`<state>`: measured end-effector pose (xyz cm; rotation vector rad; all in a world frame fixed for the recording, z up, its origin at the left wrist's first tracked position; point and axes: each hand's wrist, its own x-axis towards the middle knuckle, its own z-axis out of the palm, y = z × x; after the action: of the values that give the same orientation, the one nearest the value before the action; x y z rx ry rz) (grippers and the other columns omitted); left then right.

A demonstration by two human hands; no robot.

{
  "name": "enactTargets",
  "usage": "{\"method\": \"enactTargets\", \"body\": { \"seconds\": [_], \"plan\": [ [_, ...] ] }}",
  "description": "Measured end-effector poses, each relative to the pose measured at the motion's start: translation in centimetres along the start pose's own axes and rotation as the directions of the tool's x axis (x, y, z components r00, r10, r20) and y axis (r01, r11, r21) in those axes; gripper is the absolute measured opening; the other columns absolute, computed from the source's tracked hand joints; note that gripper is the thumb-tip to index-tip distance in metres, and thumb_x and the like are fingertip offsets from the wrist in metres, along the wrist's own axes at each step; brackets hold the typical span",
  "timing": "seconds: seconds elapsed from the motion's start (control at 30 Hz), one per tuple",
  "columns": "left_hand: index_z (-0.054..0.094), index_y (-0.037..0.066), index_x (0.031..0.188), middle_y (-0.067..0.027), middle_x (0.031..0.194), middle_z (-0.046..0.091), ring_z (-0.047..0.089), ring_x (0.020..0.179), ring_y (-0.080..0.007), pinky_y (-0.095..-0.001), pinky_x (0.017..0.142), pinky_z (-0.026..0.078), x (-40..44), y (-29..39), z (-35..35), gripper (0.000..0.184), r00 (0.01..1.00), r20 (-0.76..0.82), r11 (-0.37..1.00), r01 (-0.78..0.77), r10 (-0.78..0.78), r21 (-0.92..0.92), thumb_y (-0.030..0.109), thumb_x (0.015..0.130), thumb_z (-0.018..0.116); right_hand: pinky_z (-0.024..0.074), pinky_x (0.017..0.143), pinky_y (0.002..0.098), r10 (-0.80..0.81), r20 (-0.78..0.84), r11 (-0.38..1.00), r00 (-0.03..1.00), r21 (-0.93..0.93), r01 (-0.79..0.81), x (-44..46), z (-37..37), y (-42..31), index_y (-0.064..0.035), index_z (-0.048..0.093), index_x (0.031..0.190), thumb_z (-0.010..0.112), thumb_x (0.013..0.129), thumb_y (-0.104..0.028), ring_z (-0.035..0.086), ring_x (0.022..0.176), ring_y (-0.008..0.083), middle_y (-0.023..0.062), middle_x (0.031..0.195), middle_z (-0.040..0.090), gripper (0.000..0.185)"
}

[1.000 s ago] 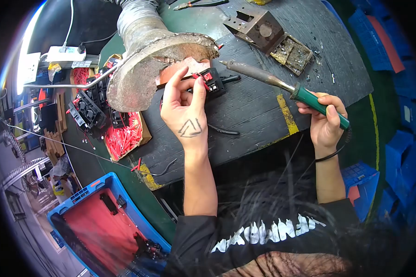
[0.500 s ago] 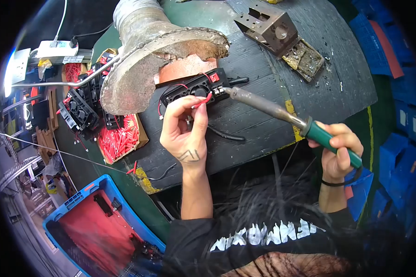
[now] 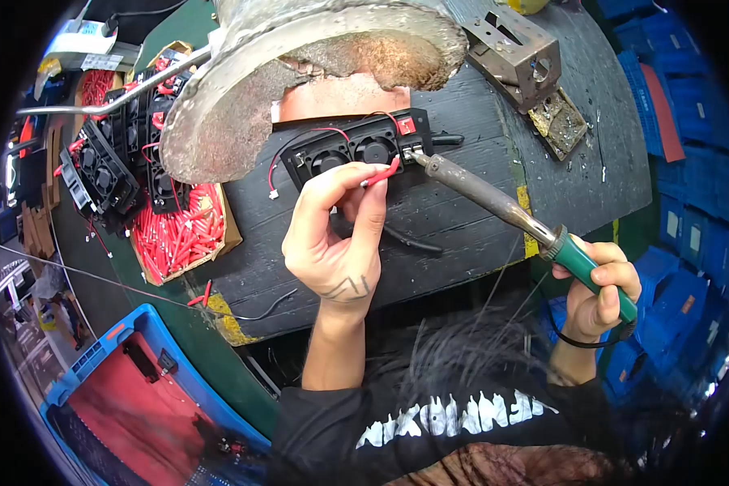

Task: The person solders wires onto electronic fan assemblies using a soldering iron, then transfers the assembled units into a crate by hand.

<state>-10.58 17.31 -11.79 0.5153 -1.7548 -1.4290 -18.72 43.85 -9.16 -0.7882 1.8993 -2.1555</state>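
Observation:
My left hand (image 3: 336, 235) pinches a short red wire (image 3: 381, 175) between thumb and fingertips, just below the right end of a black dual-fan panel (image 3: 320, 155). In my right hand (image 3: 599, 287) is a soldering iron (image 3: 494, 200), gripped by its green handle. The iron's tip is at the small metal terminals (image 3: 411, 154) on the panel; whether it touches them I cannot tell. Near those terminals sits a red switch (image 3: 407, 126). Thin red leads run across the panel, one ending in a white plug (image 3: 273, 194).
A large crusted exhaust hood (image 3: 235, 97) hangs over the panel's far side. Left are stacked fan panels (image 3: 105, 174) and a carton of red wires (image 3: 182, 235). A blue crate (image 3: 142, 320) stands lower left. A metal iron stand (image 3: 514, 53) and solder tray (image 3: 560, 125) lie back right.
The camera view has shifted, so the hood looks larger and the cartons sit farther left. Both hands keep their holds, with the iron tip still at the terminals.

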Motion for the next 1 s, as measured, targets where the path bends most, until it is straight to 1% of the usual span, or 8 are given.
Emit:
{"method": "enactTargets", "body": {
  "seconds": [0.13,0.33,0.43,0.5,0.53,0.6,0.87,1.0],
  "plan": [
    [0.068,-0.001,0.096,-0.0055,0.092,0.068,0.050,0.064,-0.0042,-0.0180,0.056,0.039,0.1,-0.1,0.1,0.018,1.000,0.008,0.999,-0.025,0.025,0.035,-0.007,0.080,0.073,0.0566,0.061,0.0375,-0.025,0.020,0.996,0.999,-0.085,0.027,0.0,0.2,-0.7,-0.0042,0.057,0.094,0.056,0.094,-0.030,0.066,0.071,0.0314,0.0267,0.104,0.062,0.026],
    [0.070,0.001,0.095,-0.0039,0.088,0.067,0.048,0.060,-0.0042,-0.0183,0.054,0.037,0.1,-0.2,0.3,0.018,0.999,0.016,0.998,-0.037,0.036,0.048,-0.006,0.079,0.073,0.0582,0.061,0.0375,-0.040,0.025,0.988,0.999,-0.148,0.043,-0.1,0.5,-1.2,-0.0036,0.057,0.093,0.056,0.094,-0.029,0.068,0.073,0.0326,0.0266,0.102,0.063,0.025],
    [0.070,0.002,0.095,-0.0032,0.088,0.067,0.047,0.059,-0.0042,-0.0183,0.054,0.037,0.2,0.0,0.3,0.018,0.998,0.042,0.994,-0.059,0.055,0.092,-0.006,0.079,0.074,0.0588,0.061,0.0371,-0.025,0.030,0.987,0.999,-0.158,0.030,0.2,0.7,-1.4,-0.0032,0.058,0.092,0.057,0.094,-0.029,0.068,0.074,0.0330,0.0264,0.102,0.063,0.026],
    [0.070,0.002,0.095,-0.0028,0.087,0.066,0.047,0.059,-0.0043,-0.0185,0.054,0.036,0.1,-0.2,0.4,0.019,0.998,0.036,0.995,-0.048,0.045,0.085,-0.005,0.078,0.074,0.0608,0.062,0.0383,-0.061,0.014,0.991,0.998,-0.121,0.063,0.4,1.0,-1.4,0.0002,0.061,0.090,0.058,0.091,-0.023,0.069,0.073,0.0314,0.0267,0.097,0.064,0.024],
    [0.071,0.003,0.095,-0.0025,0.086,0.066,0.046,0.058,-0.0045,-0.0188,0.054,0.036,0.1,-0.2,0.4,0.019,0.999,0.027,0.996,-0.039,0.037,0.079,-0.005,0.078,0.074,0.0608,0.062,0.0383,-0.061,0.011,0.991,0.998,-0.122,0.062,0.3,0.9,-1.5,0.0002,0.061,0.090,0.058,0.091,-0.023,0.069,0.073,0.0314,0.0267,0.097,0.064,0.024],
    [0.071,0.003,0.095,-0.0024,0.085,0.066,0.045,0.058,-0.0045,-0.0190,0.054,0.036,0.1,-0.2,0.4,0.019,0.998,0.040,0.994,-0.045,0.042,0.096,-0.005,0.078,0.074,0.0589,0.061,0.0371,-0.028,0.052,0.986,0.998,-0.162,0.036,0.2,0.7,-1.6,-0.0031,0.058,0.091,0.057,0.094,-0.029,0.068,0.074,0.0330,0.0267,0.103,0.063,0.026],
    [0.071,0.003,0.095,-0.0021,0.085,0.066,0.043,0.058,-0.0040,-0.0189,0.053,0.034,0.1,-0.2,0.5,0.018,0.999,0.040,0.991,-0.040,0.035,0.127,-0.004,0.078,0.075,0.0591,0.062,0.0368,-0.028,0.050,0.988,0.998,-0.153,0.035,0.2,0.6,-1.5,-0.0033,0.058,0.091,0.058,0.094,-0.029,0.068,0.074,0.0325,0.0270,0.103,0.063,0.026],
    [0.070,0.001,0.097,-0.0004,0.085,0.066,0.043,0.059,-0.0025,-0.0180,0.054,0.033,0.0,-0.4,0.4,0.019,0.999,0.022,0.997,-0.029,0.027,0.067,-0.003,0.080,0.075,0.0592,0.061,0.0367,-0.032,0.075,0.982,0.997,-0.181,0.045,0.4,0.5,-2.0,-0.0030,0.058,0.091,0.057,0.094,-0.028,0.068,0.075,0.0323,0.0272,0.103,0.063,0.025]
  ]
}}
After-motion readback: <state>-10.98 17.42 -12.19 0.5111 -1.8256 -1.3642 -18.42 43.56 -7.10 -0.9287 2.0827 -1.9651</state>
